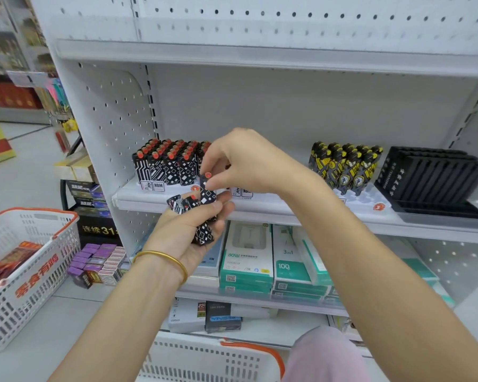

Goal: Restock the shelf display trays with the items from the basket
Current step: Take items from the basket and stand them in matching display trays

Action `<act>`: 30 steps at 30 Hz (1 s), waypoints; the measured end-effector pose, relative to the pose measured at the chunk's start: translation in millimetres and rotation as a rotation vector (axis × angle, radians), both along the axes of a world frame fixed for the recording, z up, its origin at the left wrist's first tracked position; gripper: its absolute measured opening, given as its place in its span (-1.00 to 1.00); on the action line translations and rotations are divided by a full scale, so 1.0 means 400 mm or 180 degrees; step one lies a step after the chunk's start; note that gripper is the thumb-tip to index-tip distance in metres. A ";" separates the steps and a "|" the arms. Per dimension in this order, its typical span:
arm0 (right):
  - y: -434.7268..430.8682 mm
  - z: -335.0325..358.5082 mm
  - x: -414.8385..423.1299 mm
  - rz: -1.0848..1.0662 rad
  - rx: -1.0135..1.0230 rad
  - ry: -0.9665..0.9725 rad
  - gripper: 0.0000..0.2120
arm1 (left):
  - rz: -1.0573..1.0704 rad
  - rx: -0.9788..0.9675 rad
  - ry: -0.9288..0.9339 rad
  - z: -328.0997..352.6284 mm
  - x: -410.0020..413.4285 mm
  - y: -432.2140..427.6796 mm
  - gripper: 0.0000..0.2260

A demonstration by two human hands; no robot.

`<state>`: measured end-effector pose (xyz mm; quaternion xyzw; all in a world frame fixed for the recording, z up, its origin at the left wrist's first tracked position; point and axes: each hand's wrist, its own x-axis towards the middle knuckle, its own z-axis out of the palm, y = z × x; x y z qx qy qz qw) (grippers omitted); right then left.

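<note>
Near basket [204,362]: white plastic with an orange handle, at the bottom edge beside a pink-clad knee [326,354]; its inside is out of view.
Left hand [185,230]: raised in front of the shelf edge, a gold bangle [163,260] on the wrist, fingers curled round a bundle of lighters [204,235] printed black with white diamonds and lines.
Right hand [240,161]: just above the left one, thumb and forefinger pinching the red-capped top of a single lighter [207,191].
Lighter in the pinch: upright, its lower end touching the bundle in the left palm (whether it is wedged among the others I cannot tell).
Shelf [301,216]: white metal with a pegboard back, at hand height.
Left display tray [149,186]: white, at the shelf's left end, packed with upright black-and-white lighters [169,164] with red caps, just behind the hands.
Middle tray [370,199]: white, with yellow-and-black lighters [345,166] standing at its back and open slots showing at its front.
Black tray [436,183]: ribbed, at the right end, just beside the middle tray.
Second basket [25,271]: on the floor to the left, white with an orange rim, red packets [9,263] inside.
Lower shelf: green-and-white boxes [246,257] stand in a row below the hands.
Floor: purple packs [97,260] are stacked between the second basket and the shelf's foot.
</note>
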<state>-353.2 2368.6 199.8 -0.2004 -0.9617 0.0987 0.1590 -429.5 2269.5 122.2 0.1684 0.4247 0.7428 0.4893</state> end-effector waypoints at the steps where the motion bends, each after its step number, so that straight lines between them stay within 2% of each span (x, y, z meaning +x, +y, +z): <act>1: 0.003 0.001 0.001 0.0037 -0.0154 0.0065 -0.86 | 0.0002 -0.0002 0.0007 0.000 -0.001 0.002 -0.80; 4: 0.029 0.007 -0.012 -0.0017 -0.0575 0.0746 -0.86 | 0.0016 -0.0125 0.0039 -0.003 -0.009 0.002 -0.85; 7: 0.064 0.008 -0.036 -0.0397 -0.0503 0.1207 -0.84 | -0.0002 -0.0274 0.0110 -0.006 -0.013 -0.001 -0.96; 11: 0.092 -0.008 -0.071 -0.0669 -0.0176 0.1033 -0.82 | -0.0204 -0.0192 0.0010 -0.006 -0.014 0.000 -0.84; 15: 0.097 -0.024 -0.092 -0.0649 -0.0051 0.0857 -0.81 | -0.0533 -0.0143 -0.0234 -0.013 -0.018 0.001 -0.82; 20: 0.095 -0.021 -0.102 -0.0594 -0.0181 0.0899 -0.79 | -0.0738 -0.0087 -0.0552 -0.024 -0.028 0.003 -0.84; 24: 0.090 -0.017 -0.106 -0.0578 -0.0123 0.0648 -0.79 | -0.0872 -0.0053 -0.0583 -0.032 -0.035 0.002 -0.77; 26: 0.085 -0.015 -0.108 -0.0600 0.0040 0.0564 -0.79 | -0.0940 -0.0039 -0.0594 -0.032 -0.037 0.000 -0.72; 30: 0.075 -0.028 -0.116 -0.0684 0.0800 0.0494 -0.80 | -0.1090 0.0001 -0.0561 -0.023 -0.033 -0.009 -0.63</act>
